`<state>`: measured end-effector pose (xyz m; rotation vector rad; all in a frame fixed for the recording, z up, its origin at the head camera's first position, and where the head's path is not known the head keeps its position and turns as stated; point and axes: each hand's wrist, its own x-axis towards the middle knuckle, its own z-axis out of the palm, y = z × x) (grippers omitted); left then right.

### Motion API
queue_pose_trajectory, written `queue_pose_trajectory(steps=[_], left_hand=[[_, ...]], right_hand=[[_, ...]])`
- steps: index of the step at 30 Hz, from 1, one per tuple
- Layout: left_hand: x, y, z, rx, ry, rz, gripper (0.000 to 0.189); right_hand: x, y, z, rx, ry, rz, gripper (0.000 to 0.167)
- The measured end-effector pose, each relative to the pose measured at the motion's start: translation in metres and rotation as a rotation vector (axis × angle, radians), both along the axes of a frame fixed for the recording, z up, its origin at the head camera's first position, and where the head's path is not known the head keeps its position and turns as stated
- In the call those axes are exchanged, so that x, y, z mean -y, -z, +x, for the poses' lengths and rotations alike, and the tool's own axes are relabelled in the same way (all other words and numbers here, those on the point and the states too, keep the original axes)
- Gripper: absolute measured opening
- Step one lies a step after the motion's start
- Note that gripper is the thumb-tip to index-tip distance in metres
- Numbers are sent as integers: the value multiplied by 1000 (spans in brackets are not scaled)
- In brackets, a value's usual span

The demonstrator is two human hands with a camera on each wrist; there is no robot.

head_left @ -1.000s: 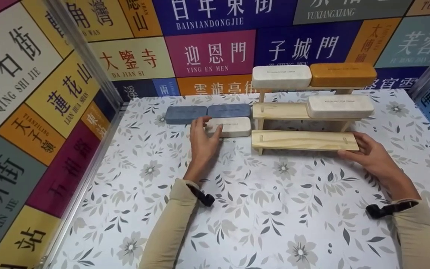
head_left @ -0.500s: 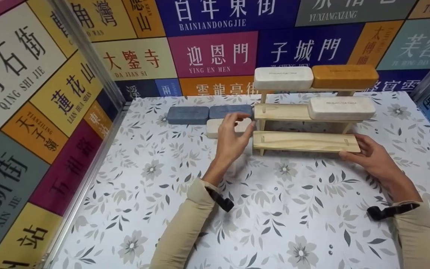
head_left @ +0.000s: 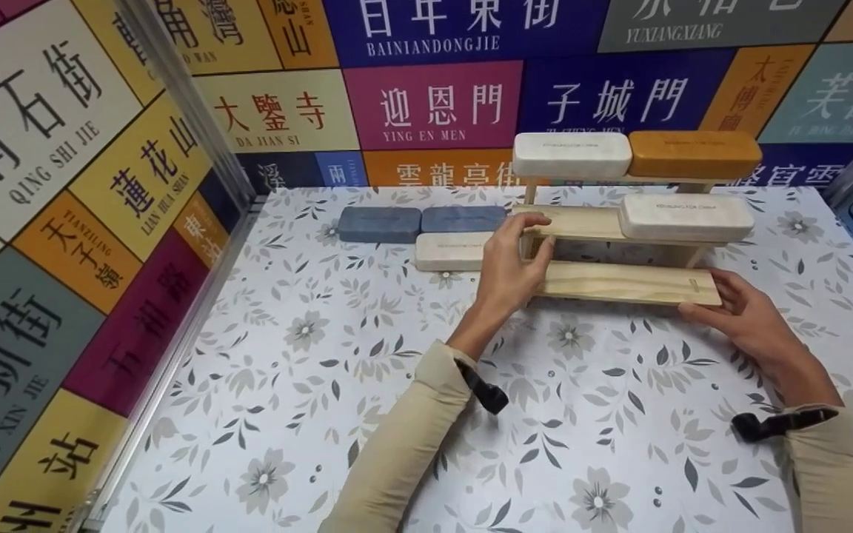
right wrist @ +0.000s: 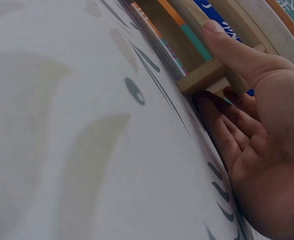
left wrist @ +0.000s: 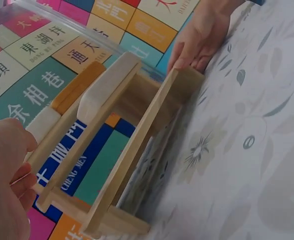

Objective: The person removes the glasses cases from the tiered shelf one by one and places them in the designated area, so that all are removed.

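Observation:
A three-tier wooden stand (head_left: 626,283) stands at the right. My right hand (head_left: 748,318) grips the right end of its lowest shelf, thumb in front and fingers behind. My left hand (head_left: 508,270) is at the stand's left end, fingers bent and thumb apart, with nothing held; whether it touches the wood I cannot tell. A white rounded block (head_left: 571,155) and an orange block (head_left: 695,155) lie on the top tier. Another white block (head_left: 687,218) lies on the right of the middle tier. The lowest shelf's left end is partly hidden by my left hand.
Left of the stand, two blue-grey blocks (head_left: 380,226) lie end to end on the floral tablecloth (head_left: 367,355). In front of them lies a white block (head_left: 447,253), partly behind my left hand. Panels with printed signs (head_left: 434,104) wall the back and sides.
My left hand has moved right, from the white block on the cloth to the stand's left end. That block stays put. My right hand keeps its grip on the lowest shelf.

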<state>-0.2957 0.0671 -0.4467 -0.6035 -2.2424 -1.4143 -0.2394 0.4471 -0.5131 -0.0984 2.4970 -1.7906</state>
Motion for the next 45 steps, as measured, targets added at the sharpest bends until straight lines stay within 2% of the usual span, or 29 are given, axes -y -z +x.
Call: queue_pose_trajectory(steps=[4,9,13,16,22,25,33,38,45], left_hand=[[-14,-2,-3,-30,13,-39,24],[-28,-5,-6,-21,-2,-107,28],[-41,-5,-9,-11,10,-158,32],[-51,-5,-11,23,14,-218,40],[-70,-11,-17,122,-40,-387,60],[-78,-15,-19,152,-59,-431,66],[-96,-21,-21,214,-86,-375,69],[-107,-23,-19,241,-123,-378,67],[-117,-26,-13,283,-166,-370,70]], right_hand=[[-1,2,1,-32,-31,-72,78],[0,3,-2,-34,-29,-81,76],[0,2,-1,-21,-24,-85,77],[0,0,0,-13,-14,-32,78],[2,-3,0,27,29,37,78],[2,-4,0,34,35,51,79],[-2,0,0,-9,-8,54,82],[0,-2,0,9,7,86,82],[1,-2,0,12,14,74,79]])
